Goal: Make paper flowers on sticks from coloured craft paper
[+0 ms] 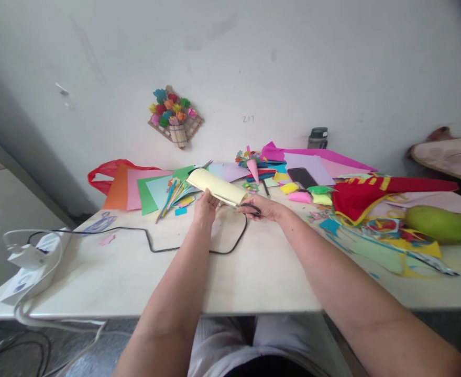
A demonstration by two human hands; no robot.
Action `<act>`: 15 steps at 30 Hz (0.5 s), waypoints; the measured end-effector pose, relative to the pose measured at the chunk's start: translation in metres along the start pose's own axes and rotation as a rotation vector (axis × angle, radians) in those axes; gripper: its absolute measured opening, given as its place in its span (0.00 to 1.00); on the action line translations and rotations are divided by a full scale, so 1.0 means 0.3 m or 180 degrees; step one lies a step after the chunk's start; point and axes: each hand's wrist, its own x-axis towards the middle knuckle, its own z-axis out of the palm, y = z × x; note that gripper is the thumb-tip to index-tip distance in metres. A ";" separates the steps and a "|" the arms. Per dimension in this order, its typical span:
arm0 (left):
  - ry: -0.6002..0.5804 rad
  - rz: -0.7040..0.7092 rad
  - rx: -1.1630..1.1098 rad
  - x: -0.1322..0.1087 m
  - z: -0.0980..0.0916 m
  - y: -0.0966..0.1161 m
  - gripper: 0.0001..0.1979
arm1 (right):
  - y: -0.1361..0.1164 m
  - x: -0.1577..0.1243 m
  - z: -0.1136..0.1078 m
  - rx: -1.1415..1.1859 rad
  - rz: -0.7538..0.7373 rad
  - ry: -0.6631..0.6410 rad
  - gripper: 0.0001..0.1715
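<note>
The left hand (205, 208) is closed on the near edge of a pale yellow curled sheet of paper (215, 187), thumb and fingers pinching it so that the sheet rises up and away to the left, just above the white table (254, 272). At the sheet's right end the right hand (267, 208) is curled around a pair of black-handled scissors (251, 208), fingers through the loops; the blades meet the sheet's edge (how far apart they stand cannot be told).

Below the sheet a thin black cable (152, 246) loops across the table and runs off to the left, towards a white plastic power adapter (34, 256) well to the left of the sheet. Just behind and left of the sheet lies a fan of orange, pink and green paper sheets (136, 191). To the right of the sheet lie a flat black phone (302, 177) and, further right, a red piece with yellow trim (356, 196). Above the sheet, on the wall, hangs a bouquet of coloured paper flowers (173, 115).
</note>
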 end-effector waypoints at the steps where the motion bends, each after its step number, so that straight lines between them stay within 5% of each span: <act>1: -0.0006 0.0000 -0.0005 0.001 -0.001 0.000 0.02 | 0.001 0.001 -0.001 -0.0001 -0.0012 -0.0014 0.17; 15: 0.0154 -0.0018 0.0025 -0.003 0.002 0.008 0.05 | -0.010 -0.010 -0.002 0.0071 0.0177 -0.0028 0.16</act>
